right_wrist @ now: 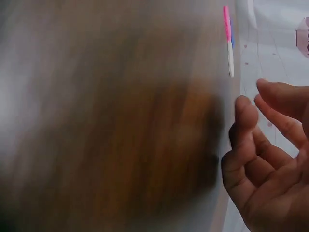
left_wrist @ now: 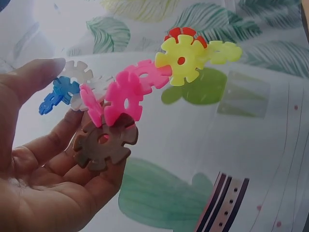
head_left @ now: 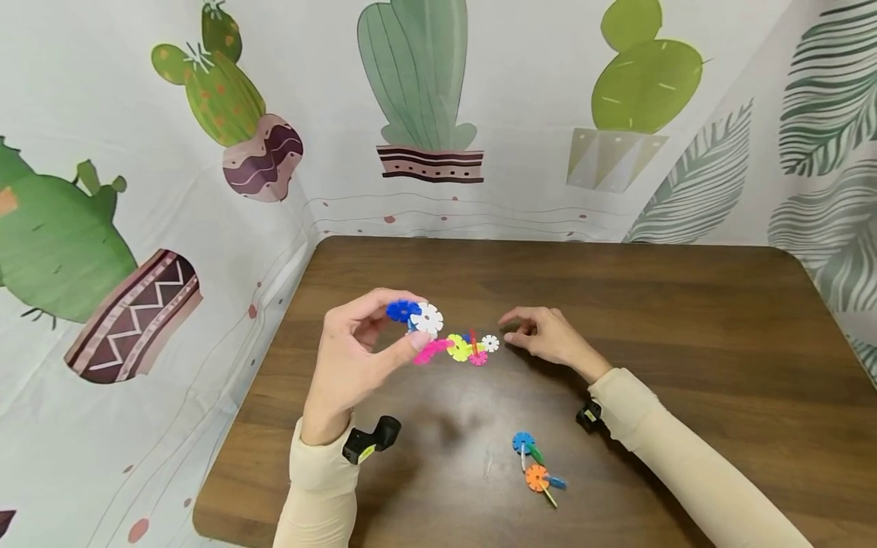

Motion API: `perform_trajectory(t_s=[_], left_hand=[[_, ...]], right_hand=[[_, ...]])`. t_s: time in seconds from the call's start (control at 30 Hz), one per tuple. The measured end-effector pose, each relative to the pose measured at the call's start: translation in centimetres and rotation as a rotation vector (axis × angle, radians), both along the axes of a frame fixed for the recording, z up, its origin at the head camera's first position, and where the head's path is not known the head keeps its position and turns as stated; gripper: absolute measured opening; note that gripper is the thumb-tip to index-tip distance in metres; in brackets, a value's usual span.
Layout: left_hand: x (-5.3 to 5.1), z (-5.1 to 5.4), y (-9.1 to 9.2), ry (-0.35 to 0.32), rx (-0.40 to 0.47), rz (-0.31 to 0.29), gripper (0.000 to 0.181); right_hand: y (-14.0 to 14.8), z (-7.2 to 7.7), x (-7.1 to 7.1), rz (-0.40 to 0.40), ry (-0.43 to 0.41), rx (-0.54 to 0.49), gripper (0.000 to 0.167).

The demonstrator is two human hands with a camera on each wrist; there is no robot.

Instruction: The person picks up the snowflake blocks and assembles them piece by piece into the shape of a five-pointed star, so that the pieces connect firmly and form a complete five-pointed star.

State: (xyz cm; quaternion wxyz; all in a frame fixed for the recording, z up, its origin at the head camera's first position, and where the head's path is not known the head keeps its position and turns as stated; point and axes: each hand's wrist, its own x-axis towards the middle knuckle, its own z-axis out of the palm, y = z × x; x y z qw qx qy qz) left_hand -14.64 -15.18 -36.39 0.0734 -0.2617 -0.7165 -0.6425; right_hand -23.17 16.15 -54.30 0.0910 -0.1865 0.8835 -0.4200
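My left hand (head_left: 363, 350), raised above the table, pinches a chain of notched plastic discs between thumb and fingers. At its near end are a blue disc (head_left: 403, 310) and a white disc (head_left: 428, 319). Pink discs (left_wrist: 125, 99), a brown disc (left_wrist: 105, 141) and a yellow disc (left_wrist: 181, 59) show in the left wrist view. Toward the right the chain ends with red, pink and a small white disc (head_left: 489, 344). My right hand (head_left: 551, 336) is just right of that end, fingers loosely bent and holding nothing; a gap separates it from the chain.
On the brown wooden table (head_left: 651, 304), nearer me, lies another joined group with a blue disc (head_left: 524, 443), an orange disc (head_left: 537, 478) and several edge-on pieces. Beside it is a faint clear piece (head_left: 488, 464). A cactus-print cloth (head_left: 521, 205) hangs behind the table.
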Motion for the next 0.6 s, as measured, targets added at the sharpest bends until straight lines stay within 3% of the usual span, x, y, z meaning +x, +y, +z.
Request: perform_trajectory(t_s=[0.17, 0.37, 0.6], left_hand=[[-0.3, 0.0, -0.6, 0.008, 0.018, 0.026, 0.036], [-0.3, 0.0, -0.6, 0.021, 0.019, 0.017, 0.036], [-0.1, -0.1, -0.5, 0.024, 0.0, 0.011, 0.037]], right_hand=[[-1.1, 0.0, 0.1, 0.085, 0.102, 0.102, 0.031], [-2.4, 0.3, 0.6, 0.201, 0.227, 0.247, 0.035], [-3.9, -0.1, 0.3, 0.233, 0.389, 0.28, 0.014]])
